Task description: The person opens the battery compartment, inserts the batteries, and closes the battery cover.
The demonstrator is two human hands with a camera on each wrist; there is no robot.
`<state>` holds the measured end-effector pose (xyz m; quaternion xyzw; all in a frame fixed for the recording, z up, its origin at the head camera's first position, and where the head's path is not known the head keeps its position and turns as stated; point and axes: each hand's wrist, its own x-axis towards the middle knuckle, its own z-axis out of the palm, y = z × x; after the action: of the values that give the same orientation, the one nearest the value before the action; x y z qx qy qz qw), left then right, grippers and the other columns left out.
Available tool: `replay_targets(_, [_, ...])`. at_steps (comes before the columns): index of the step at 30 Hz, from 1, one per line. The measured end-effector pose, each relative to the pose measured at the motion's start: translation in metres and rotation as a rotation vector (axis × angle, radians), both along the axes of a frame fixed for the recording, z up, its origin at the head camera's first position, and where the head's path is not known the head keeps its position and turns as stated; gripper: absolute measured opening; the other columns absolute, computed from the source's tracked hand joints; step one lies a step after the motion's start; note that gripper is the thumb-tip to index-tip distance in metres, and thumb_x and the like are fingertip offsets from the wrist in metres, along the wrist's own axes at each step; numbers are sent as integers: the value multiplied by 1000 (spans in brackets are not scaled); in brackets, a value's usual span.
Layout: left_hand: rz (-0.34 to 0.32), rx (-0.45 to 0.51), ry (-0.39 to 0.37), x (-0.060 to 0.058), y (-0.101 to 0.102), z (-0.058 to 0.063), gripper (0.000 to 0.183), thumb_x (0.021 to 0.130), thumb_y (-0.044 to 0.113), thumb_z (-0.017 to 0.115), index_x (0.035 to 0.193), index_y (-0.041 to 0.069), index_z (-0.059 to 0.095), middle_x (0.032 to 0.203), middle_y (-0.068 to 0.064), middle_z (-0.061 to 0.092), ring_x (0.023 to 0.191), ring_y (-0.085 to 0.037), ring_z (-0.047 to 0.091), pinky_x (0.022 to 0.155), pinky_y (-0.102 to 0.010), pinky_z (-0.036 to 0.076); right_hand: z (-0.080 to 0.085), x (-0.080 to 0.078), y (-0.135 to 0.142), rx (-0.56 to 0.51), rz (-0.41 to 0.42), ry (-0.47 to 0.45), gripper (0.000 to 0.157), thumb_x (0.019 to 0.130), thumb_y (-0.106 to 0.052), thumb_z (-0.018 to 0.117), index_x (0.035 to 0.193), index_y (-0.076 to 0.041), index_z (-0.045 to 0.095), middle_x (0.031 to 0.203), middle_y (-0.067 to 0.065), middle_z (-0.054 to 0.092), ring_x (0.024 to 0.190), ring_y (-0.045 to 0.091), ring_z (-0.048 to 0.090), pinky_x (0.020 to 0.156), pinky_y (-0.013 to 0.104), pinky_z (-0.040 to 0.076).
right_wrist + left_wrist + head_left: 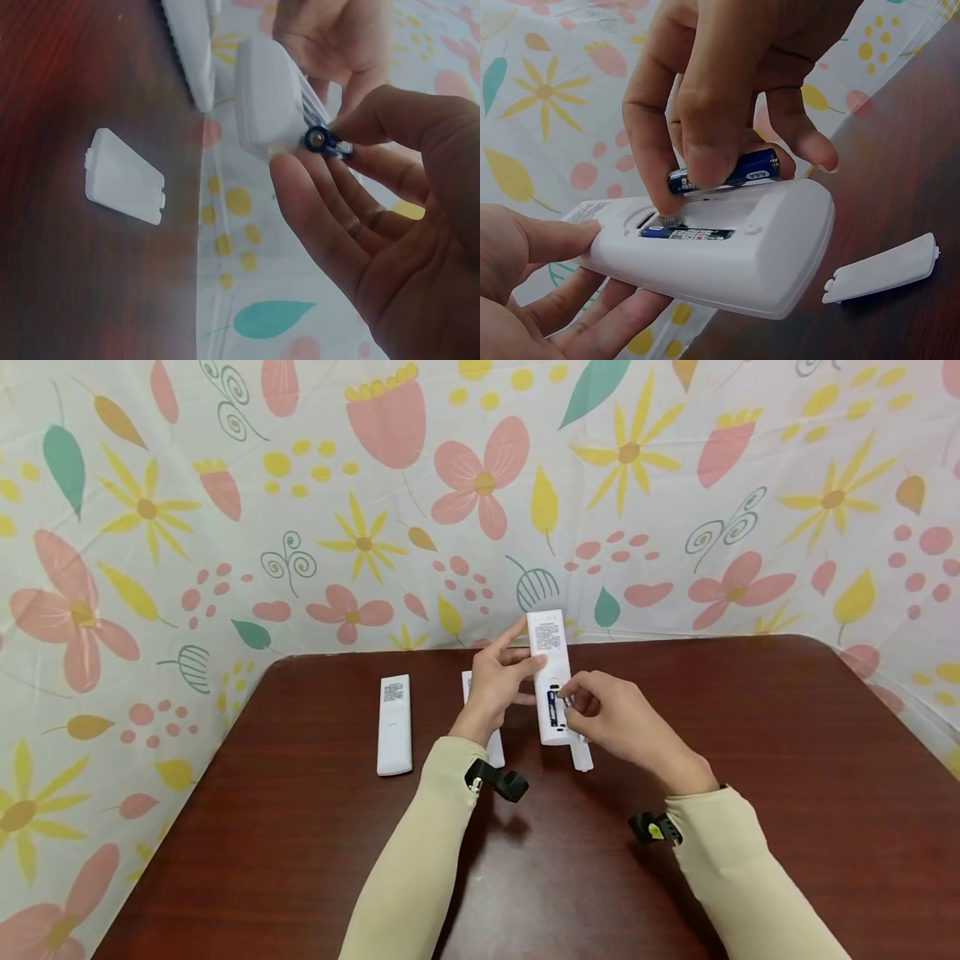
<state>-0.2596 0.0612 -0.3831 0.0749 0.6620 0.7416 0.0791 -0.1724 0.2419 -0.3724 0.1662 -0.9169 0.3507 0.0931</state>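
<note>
My left hand (496, 687) grips a white remote control (551, 652) by its upper part, its back turned up and the battery compartment uncovered. One dark blue battery (686, 233) lies inside the compartment. My right hand (621, 718) pinches a second blue AAA battery (727, 174) between thumb and fingers, just over the vacant slot, as the left wrist view shows. In the right wrist view that battery's (319, 139) end faces the camera beside the remote. The white battery cover (125, 178) lies on the table below the remote.
On the dark red table (300, 852), another white remote (394, 727) lies at the left. A further white remote (495, 749) lies partly hidden behind my left hand and wrist. A flower-patterned cloth (480, 560) hangs along the table's back edge.
</note>
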Motion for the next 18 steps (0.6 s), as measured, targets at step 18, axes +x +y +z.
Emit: replay_targets(18, [-4,4,6,0,0,1,65,98,6,79,151,38,61,112,-3,76,92,-26,77,60,-43,65,-8,-3,-8,27,-58,55,20,96,-6,78,106,-7,60,82,2,60,70,18,55,62,32,47])
